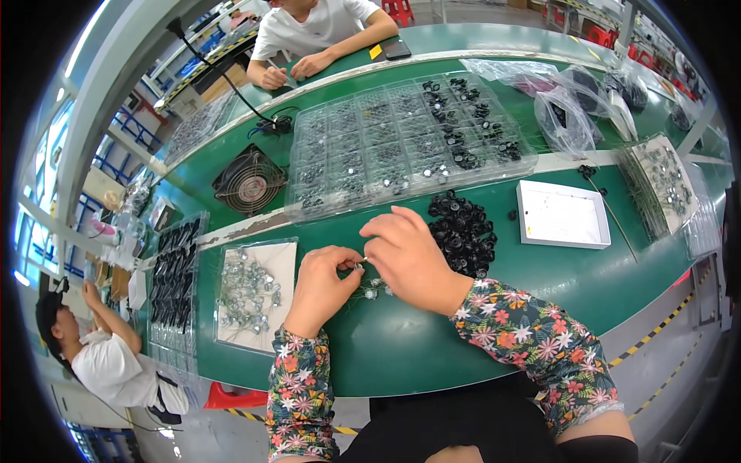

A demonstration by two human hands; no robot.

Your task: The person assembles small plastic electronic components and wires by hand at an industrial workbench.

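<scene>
Over the near part of the green bench my two hands meet, fingertips almost touching. My left hand is closed in a pinch on a small silver part with thin wire leads. My right hand is pinched beside it; what its fingers hold is too small to make out. Just below lie a few loose silver parts with wires. A heap of small black round caps lies right of my right hand. Left of my left hand, a pale board carries many silver wired parts.
Beyond my hands lies a clear compartment tray of small parts. A fan sits to its left. On the right are a white box and another board of wired parts. Co-workers sit across and left.
</scene>
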